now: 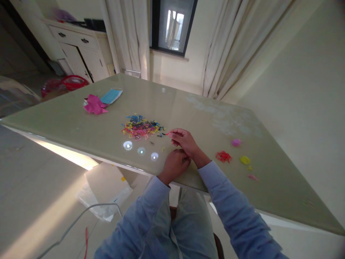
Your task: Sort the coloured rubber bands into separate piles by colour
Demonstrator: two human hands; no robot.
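Observation:
A heap of small coloured rubber bands (pixel 140 127) lies on the glossy pale green table (pixel 81 122). My right hand (pixel 184 141) reaches toward the heap's right edge and pinches a red band (pixel 167 133) between thumb and forefinger. My left hand (pixel 174 164) rests closed on the table near the front edge, just under my right wrist; a few dark bands seem to be held in it. Small sorted clusters lie to the right: red (pixel 223 156), pink (pixel 236 142), yellow (pixel 244 160).
A blue face mask (pixel 111 95) and crumpled pink paper (pixel 94 105) lie at the table's left. A white cabinet (pixel 78 46) and red basket (pixel 73 82) stand behind. Plastic bags (pixel 104 192) lie on the floor below the table edge. Curtains hang behind.

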